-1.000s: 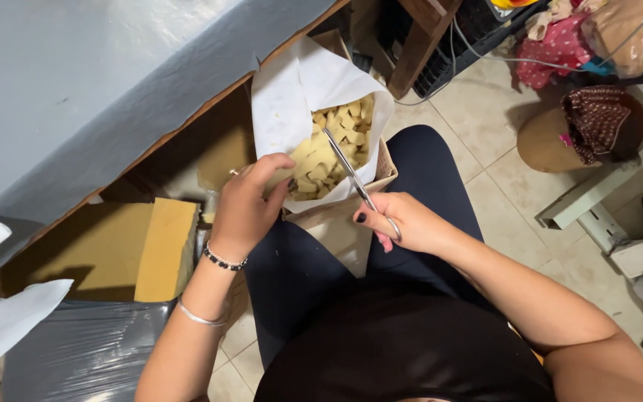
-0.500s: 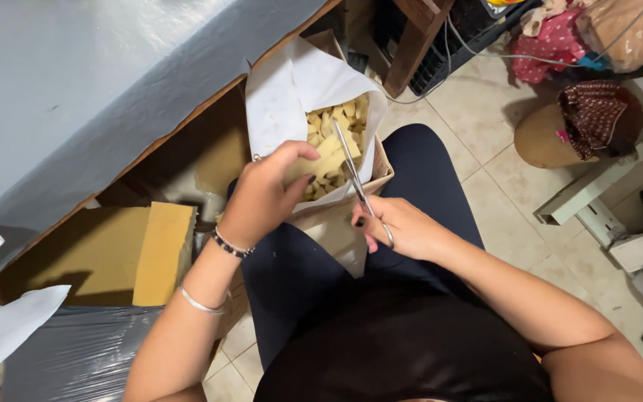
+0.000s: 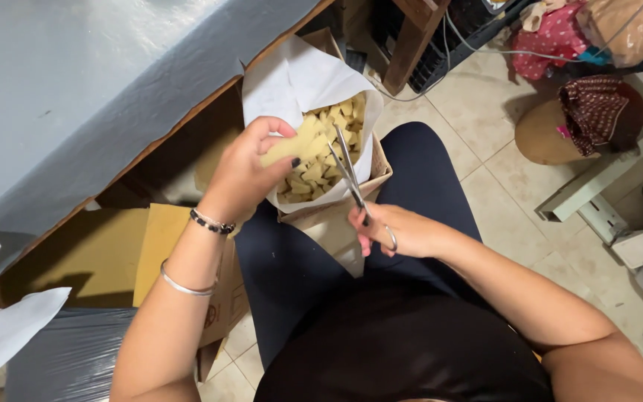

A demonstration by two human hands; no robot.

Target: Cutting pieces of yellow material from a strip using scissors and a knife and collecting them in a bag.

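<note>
Beige floor tiles lie under a paper-lined box (image 3: pixel 370 175) of yellow pieces, its base hidden. Left hand (image 3: pixel 243 175) pinches a yellow strip (image 3: pixel 295 143); right hand (image 3: pixel 400 231) grips scissors (image 3: pixel 351 175), blades angled away toward the desk (image 3: pixel 76 89).

Pale yellow pieces (image 3: pixel 314 167) fill a brown cardboard box (image 3: pixel 366 182) lined with white paper (image 3: pixel 284 82), beside silver scissors (image 3: pixel 351 175). Navy trousers (image 3: pixel 418 171) and a black top (image 3: pixel 403 350) contrast with beige floor tiles (image 3: pixel 485 104). A grey tabletop (image 3: pixel 76 82) lies alongside.
</note>
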